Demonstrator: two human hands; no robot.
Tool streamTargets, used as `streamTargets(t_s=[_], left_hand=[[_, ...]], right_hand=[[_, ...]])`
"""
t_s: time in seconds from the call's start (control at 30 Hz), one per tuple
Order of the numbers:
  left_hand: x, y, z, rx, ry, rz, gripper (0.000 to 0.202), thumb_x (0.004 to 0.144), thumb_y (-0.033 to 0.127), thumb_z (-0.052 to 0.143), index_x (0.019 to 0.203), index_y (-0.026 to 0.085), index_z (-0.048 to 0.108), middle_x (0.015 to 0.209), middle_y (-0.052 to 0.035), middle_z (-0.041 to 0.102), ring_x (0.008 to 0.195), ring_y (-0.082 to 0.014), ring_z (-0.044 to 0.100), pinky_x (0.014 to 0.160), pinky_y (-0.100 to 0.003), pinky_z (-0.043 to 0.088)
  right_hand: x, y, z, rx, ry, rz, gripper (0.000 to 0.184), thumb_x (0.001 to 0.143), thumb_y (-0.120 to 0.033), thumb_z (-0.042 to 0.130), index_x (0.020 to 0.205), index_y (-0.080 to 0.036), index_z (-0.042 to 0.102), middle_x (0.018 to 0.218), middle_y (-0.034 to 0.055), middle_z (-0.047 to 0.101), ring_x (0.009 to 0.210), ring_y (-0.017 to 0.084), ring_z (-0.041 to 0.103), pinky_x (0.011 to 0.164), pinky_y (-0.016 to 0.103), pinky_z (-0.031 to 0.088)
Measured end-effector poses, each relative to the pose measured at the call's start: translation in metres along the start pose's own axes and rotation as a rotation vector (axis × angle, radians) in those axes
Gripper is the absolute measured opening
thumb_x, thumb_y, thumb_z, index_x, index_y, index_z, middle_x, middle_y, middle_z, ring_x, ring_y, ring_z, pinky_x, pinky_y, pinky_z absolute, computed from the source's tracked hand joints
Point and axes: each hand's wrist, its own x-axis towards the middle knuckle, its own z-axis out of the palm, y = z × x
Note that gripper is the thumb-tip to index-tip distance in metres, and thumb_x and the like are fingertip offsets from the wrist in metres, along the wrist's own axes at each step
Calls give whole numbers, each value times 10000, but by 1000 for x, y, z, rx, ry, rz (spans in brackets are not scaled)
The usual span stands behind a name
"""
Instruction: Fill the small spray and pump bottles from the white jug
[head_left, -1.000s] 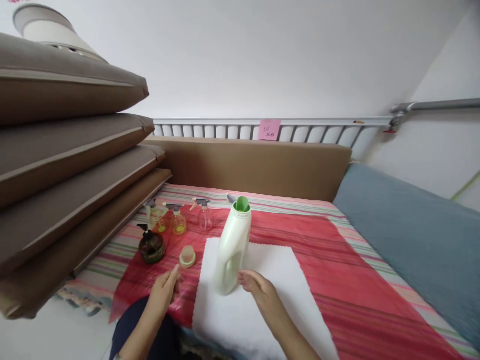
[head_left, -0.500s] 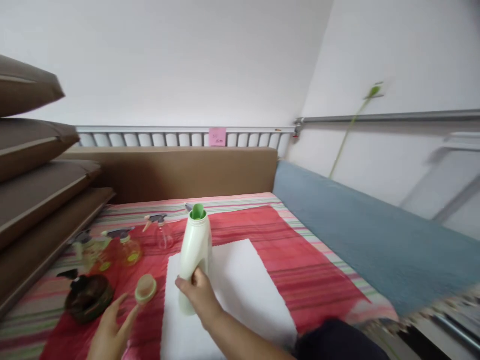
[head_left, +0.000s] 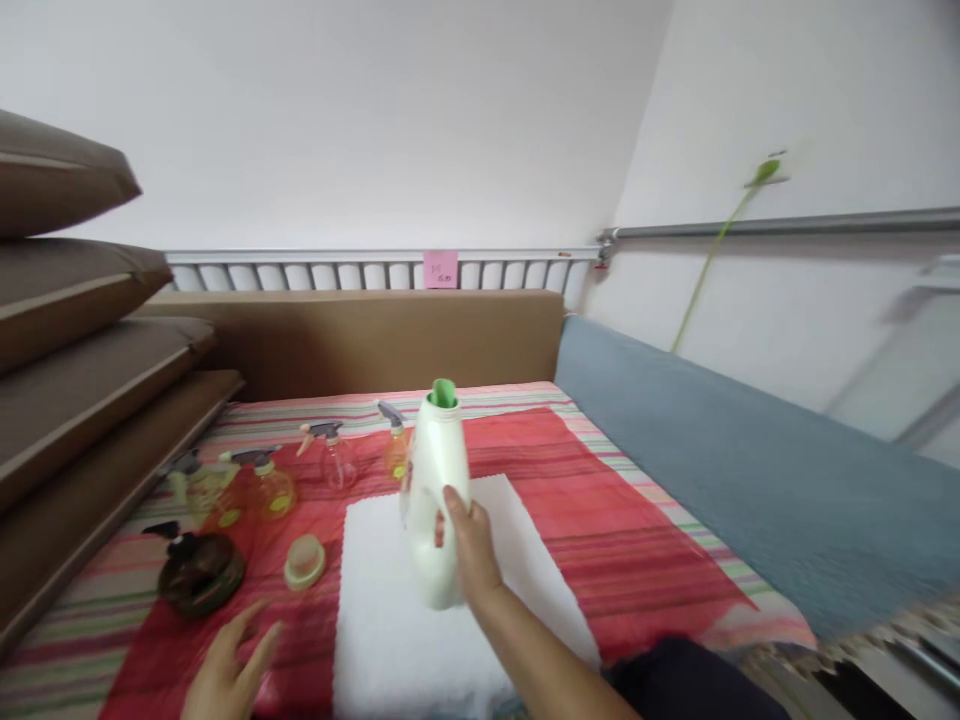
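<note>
A pale green-white laundry detergent bottle (head_left: 437, 450) stands tall over the white cloth (head_left: 390, 650), its green pouring spout uncovered at the top. My right hand (head_left: 471, 545) is wrapped round the bottle's side handle and holds it roughly upright. I cannot tell whether its base touches the cloth. Nearer to me on the left, my left hand (head_left: 232, 660) is open with fingers apart and nothing in them. Just beyond its fingertips a pale green cap (head_left: 304, 562) lies on the red cloth (head_left: 289, 640), apart from the hand.
On the left sit a dark brown pump bottle (head_left: 201, 575) and spray bottles, one yellowish (head_left: 271, 490), one clear (head_left: 340, 463). Another yellow spray bottle (head_left: 397, 452) stands behind the detergent. Stacked brown cushions (head_left: 90, 350) rise at left; a blue padded panel (head_left: 720, 440) runs along the right.
My right hand has moved the detergent bottle rightward, from the white cloth's left edge to nearer its middle, and turned it. My left hand has drawn back from the cap. The view has shifted slightly.
</note>
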Motion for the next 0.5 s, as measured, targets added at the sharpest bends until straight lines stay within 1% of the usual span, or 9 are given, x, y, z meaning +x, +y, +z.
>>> streamTargets(t_s=[0.07,0.17,0.27,0.33,0.37,0.43,0.5], left_hand=[[-2,6,2,25,-7,36,632,609,626,629,1030,155,634,1063,-146,691,1001,-351,643,923,-509,493],[-2,17,8,75,-22,106,531,703,548,588,1059,156,614,1101,-144,671,1033,-320,627,923,-479,491],[0,31,16,160,-23,190,425,763,454,546,1067,164,608,1111,-134,661,1053,-297,614,952,-461,466],[4,42,21,211,-28,228,394,790,401,523,1090,157,596,1125,-136,653,1067,-281,604,964,-434,456],[7,48,24,249,-32,238,390,803,383,513,1107,151,587,1130,-137,650,1072,-271,601,966,-415,452],[15,57,30,351,-36,233,387,823,356,503,1141,145,567,1133,-132,647,1068,-252,598,965,-381,443],[23,62,35,448,-25,203,372,825,321,512,1151,146,557,1134,-128,643,1063,-244,593,959,-362,432]], right_hand=[[-1,-13,-20,4,-1,-4,530,605,-683,673,566,-176,525,416,-41,472,376,89,408,402,227,343],[-3,-31,-57,6,-3,15,572,521,-713,707,535,-173,518,389,-36,468,352,80,392,378,215,316],[-5,-41,-95,-74,50,11,582,473,-706,734,478,-164,520,375,-10,471,343,91,400,366,226,310],[-6,-43,-120,-152,79,-16,576,502,-709,711,454,-169,516,380,4,474,341,105,403,359,241,316],[-6,-42,-131,-188,81,-30,566,542,-703,690,452,-171,520,392,11,482,348,113,411,363,248,328],[-6,-38,-153,-240,86,-44,551,613,-691,644,443,-181,521,405,19,486,355,123,413,358,256,335],[-5,-30,-170,-306,110,-89,550,663,-689,592,427,-199,508,408,27,482,353,135,410,345,267,339]])
